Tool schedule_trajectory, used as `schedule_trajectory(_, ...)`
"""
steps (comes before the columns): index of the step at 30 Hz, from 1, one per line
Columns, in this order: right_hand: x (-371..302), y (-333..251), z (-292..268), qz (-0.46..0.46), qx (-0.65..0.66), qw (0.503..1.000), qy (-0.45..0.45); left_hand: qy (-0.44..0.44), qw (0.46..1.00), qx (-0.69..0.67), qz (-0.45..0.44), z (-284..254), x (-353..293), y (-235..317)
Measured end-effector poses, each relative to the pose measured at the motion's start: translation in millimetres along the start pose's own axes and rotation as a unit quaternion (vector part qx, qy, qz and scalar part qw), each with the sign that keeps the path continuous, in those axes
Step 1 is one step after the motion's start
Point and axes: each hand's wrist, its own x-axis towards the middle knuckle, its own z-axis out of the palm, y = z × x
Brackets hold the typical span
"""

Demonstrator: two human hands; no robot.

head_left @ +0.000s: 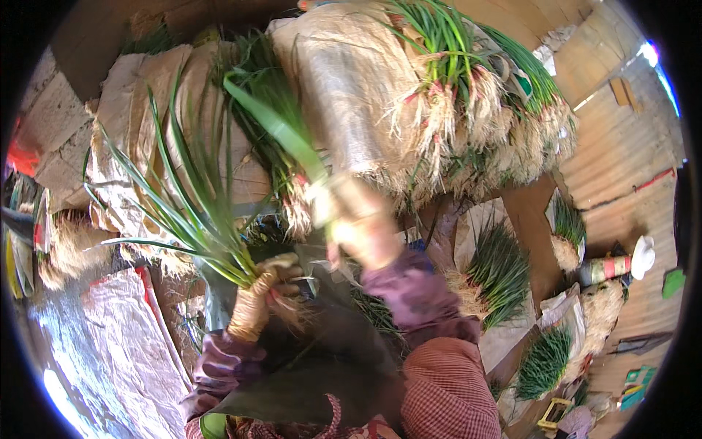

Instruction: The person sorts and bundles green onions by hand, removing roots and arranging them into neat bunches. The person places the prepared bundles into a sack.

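Observation:
My left hand (pixel 256 301) is closed around a small bunch of spring onions (pixel 197 227) near its root end. The long green leaves fan up and to the left, and pale roots hang below the fingers. To the right and a little farther off, my right hand (pixel 362 223) is smeared by motion. It grips a single spring onion stalk (pixel 281 135), whose blurred green leaf slants up to the left; a reddish root end shows below the hand. Dark sheeting (pixel 314 366) covers my lap beneath both hands.
Beyond my hands, a pile of spring onions (pixel 446 80) with tangled roots lies beside a sack-wrapped bundle (pixel 329 80). More sacking-wrapped bundles (pixel 153 110) stand at the far left. On the right are further spring onion bundles (pixel 497 271), a red-banded container (pixel 607 269) and a yellow plastic item (pixel 554 415).

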Motion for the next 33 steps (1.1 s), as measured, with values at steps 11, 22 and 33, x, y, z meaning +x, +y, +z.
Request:
schedule_trajectory(11,143.9,-38.0,-89.3,-0.026,-0.699,0.676,0.230,0.096,0.995,-0.009,0.021,-10.1,13.7,17.7)
schedule_trajectory(22,157.4,78.5,-13.0,0.067,-0.367,0.925,-0.073,0.056,0.997,-0.037,-0.031,-0.2,11.9,17.7)
schedule_trajectory(33,51.8,135.4,45.1,0.299,0.348,0.871,-0.177,0.101,0.972,-0.205,-0.045,-9.2,12.3,-8.4)
